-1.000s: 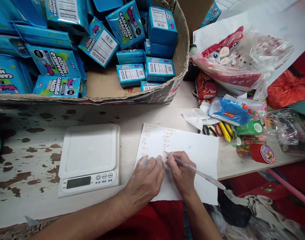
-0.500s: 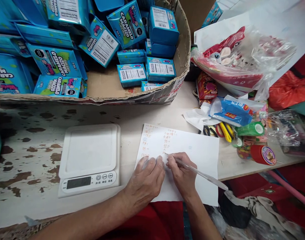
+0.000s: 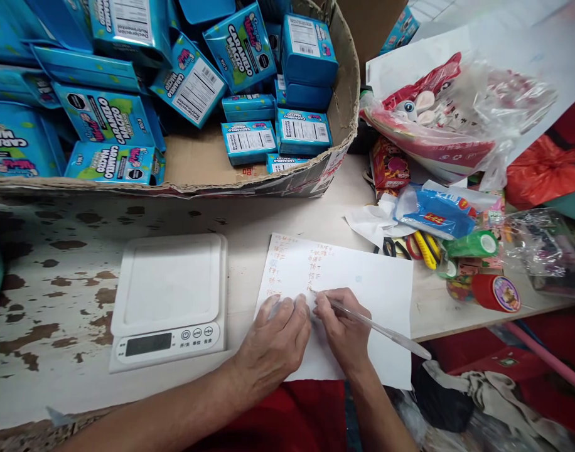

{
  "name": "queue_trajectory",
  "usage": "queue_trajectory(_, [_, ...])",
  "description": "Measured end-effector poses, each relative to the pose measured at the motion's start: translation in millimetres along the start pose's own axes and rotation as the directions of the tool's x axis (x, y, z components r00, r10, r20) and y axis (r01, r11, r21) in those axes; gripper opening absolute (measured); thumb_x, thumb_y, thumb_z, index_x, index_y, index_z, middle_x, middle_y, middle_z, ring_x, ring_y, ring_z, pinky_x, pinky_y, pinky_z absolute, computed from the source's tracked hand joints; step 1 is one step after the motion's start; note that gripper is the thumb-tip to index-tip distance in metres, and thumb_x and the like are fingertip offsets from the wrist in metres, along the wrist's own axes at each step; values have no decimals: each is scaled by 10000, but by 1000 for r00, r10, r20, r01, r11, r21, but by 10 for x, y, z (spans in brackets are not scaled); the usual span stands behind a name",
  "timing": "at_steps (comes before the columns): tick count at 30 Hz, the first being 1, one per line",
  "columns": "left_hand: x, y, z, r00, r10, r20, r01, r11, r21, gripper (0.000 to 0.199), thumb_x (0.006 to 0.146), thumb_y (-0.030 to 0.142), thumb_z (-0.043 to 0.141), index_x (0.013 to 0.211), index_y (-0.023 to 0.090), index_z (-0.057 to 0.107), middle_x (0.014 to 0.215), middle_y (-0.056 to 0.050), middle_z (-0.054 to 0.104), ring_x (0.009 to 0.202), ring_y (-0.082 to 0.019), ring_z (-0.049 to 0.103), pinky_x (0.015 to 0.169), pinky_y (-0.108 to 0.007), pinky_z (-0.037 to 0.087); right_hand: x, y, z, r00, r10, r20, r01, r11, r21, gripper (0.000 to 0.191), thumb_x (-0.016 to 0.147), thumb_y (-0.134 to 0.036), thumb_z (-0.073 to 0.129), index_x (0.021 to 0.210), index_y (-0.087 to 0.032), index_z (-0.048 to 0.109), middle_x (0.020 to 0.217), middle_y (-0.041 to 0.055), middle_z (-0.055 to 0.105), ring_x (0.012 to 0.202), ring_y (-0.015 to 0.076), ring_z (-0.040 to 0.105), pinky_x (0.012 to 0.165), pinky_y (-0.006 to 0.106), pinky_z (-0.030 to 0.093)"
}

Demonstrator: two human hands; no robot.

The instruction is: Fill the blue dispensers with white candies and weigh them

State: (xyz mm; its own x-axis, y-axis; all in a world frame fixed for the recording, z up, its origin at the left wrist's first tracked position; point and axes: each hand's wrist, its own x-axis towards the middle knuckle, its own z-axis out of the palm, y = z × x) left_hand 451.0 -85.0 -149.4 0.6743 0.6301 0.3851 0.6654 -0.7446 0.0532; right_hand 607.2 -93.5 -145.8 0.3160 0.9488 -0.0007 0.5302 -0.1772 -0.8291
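A sheet of white paper (image 3: pixel 381 295) lies on the table in front of me, with two columns of handwritten orange-red characters. My right hand (image 3: pixel 344 326) grips a slim translucent pen (image 3: pixel 386 331), its tip on the paper at the bottom of the second column. Flat on the sheet's left part rests my left hand (image 3: pixel 279 333), fingers stretched out and holding nothing. A white kitchen scale (image 3: pixel 169 285) with a dark display stands to the left of that hand, its platform bare.
A large cardboard box (image 3: pixel 193 154) filled with blue candy boxes (image 3: pixel 243 47) stands behind. At the right lie a plastic bag (image 3: pixel 438 125), a yellow cutter (image 3: pixel 427 248), green tape (image 3: pixel 476 243) and a red-lidded jar (image 3: pixel 497 292). The table's front edge runs close to my forearms.
A few more strokes have appeared in the character at the pen's tip. Both hands stay in nearly the same place.
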Motion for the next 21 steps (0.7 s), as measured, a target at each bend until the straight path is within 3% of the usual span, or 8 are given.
queue_trajectory(21, [6, 4, 17, 1000, -7, -9, 7, 1000, -8, 242, 868, 175, 541, 1079, 127, 647, 1147, -84, 640, 985, -213, 541, 945, -422, 396, 5, 20, -11, 997, -77, 25, 78, 997, -22, 95, 843, -235, 598, 756, -202, 578, 607, -28, 636, 502, 115, 603, 506, 226, 484])
